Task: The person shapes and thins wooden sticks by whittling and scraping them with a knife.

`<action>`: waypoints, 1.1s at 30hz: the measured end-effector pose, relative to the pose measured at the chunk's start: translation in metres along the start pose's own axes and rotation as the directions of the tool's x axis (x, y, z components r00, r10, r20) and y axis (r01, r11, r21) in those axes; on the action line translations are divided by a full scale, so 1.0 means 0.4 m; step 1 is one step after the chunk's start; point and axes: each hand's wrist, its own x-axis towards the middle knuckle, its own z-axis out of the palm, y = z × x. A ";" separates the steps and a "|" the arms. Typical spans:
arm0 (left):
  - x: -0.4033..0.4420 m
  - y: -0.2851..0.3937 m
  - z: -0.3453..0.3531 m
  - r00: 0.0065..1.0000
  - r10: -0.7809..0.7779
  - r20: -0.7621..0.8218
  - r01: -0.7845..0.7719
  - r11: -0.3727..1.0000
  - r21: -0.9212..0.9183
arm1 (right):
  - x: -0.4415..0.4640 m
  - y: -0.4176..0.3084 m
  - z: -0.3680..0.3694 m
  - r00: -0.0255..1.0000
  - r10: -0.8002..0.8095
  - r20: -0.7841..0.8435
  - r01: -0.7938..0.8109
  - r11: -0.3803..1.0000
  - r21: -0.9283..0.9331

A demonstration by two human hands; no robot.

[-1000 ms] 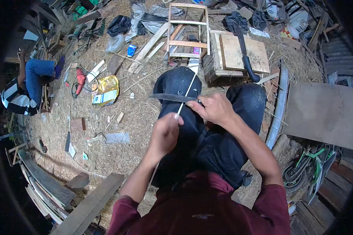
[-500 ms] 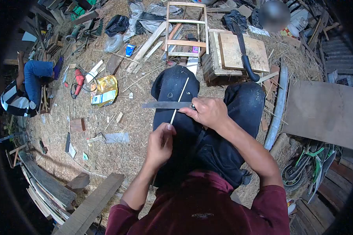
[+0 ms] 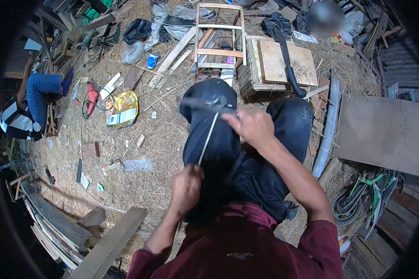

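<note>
Gripping the thin pale strip low down, your left hand sits just in front of your maroon shirt, its fingers curled in around the piece. For a clean stroke, it is best to hold that grip firm, let your left thigh back the strip, and set the blade at a shallow, even angle with light pressure; a steep bite could snap something so slender, and the edge should never run toward your left fingers. From that hand the strip rises away from you, leaning to the right over the dark trouser leg, its upper end close to the blade. Your right hand, just right of that end, is closed around the handle of the knife, whose blurred blade points left across your knee; whether the edge touches the strip, you cannot tell. Beyond your knees stands a wooden block bearing a board and a black-handled blade, with a wooden frame to its left.
</note>
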 end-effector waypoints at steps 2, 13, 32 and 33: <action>-0.048 -0.064 -0.002 0.995 0.104 0.010 -0.103 0.992 -0.070 | 0.026 0.017 -0.017 0.999 0.049 0.009 -0.049 0.999 0.013; 0.135 0.083 0.031 0.974 0.022 0.227 0.124 0.783 -0.610 | 0.007 0.008 -0.043 0.988 -0.067 0.142 0.029 0.966 0.258; -0.006 -0.076 0.031 0.963 -0.041 0.267 0.171 0.858 -0.484 | 0.007 0.038 -0.040 0.990 0.076 0.119 -0.095 0.983 0.157; 0.012 -0.035 0.027 0.969 -0.025 0.244 0.147 0.855 -0.496 | 0.010 0.039 -0.039 0.988 0.068 0.136 -0.098 0.968 0.229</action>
